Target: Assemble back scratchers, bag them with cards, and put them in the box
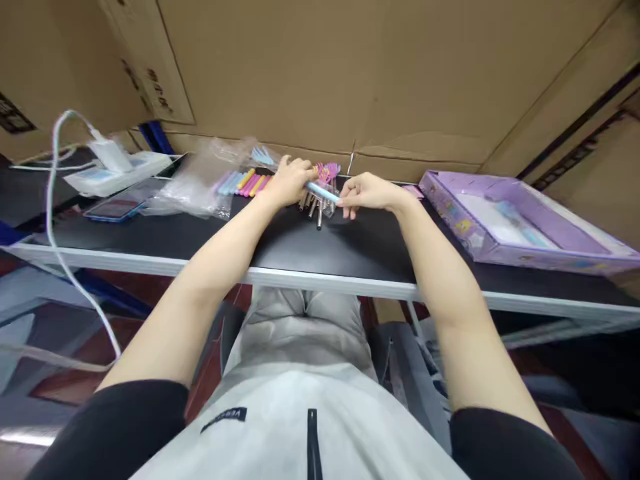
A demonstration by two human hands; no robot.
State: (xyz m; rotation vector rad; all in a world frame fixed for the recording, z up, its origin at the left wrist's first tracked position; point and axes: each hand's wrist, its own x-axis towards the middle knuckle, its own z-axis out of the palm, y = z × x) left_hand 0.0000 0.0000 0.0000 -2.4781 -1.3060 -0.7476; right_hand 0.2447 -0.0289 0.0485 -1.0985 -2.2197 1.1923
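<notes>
My left hand [289, 181] is closed around one end of a light blue pen [323, 193] above the black table [320, 250]. My right hand [367, 193] pinches the pen's other end with its fingertips. Under both hands lies a small heap of silver-tipped pen parts [314, 205]. Pink and purple pieces [328, 171] sit just behind the heap. A row of blue, yellow and pink pen barrels [243, 183] lies to the left of my left hand, partly on clear plastic bags [200, 180].
A purple box tray [520, 223] stands on the table at the right. At the left are a phone [113, 209], a white charger [111, 155] on a white device, and a white cable [55, 220] hanging off the edge. Cardboard boxes [350, 73] wall the back.
</notes>
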